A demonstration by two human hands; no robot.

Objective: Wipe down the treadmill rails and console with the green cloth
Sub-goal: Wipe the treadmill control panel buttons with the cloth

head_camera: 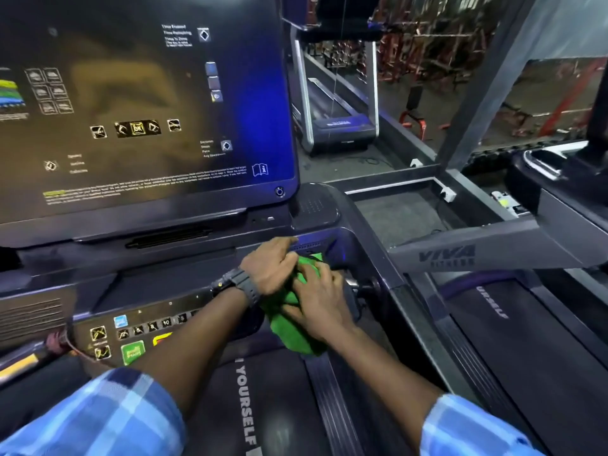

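Both your left hand (pixel 274 268) and right hand (pixel 320 301) grip the bunched bright green cloth (pixel 289 320) at the dark console's (pixel 197 287) right corner. You seem to be regathering it; next, likely sweep along the right rail (pixel 427 324).

Setting identified as a commercial gym. A treadmill console (pixel 141 103) is seen above the left hand (pixel 271 266); another treadmill (pixel 335 103) and red weight racks (pixel 437 37) are seen beyond.
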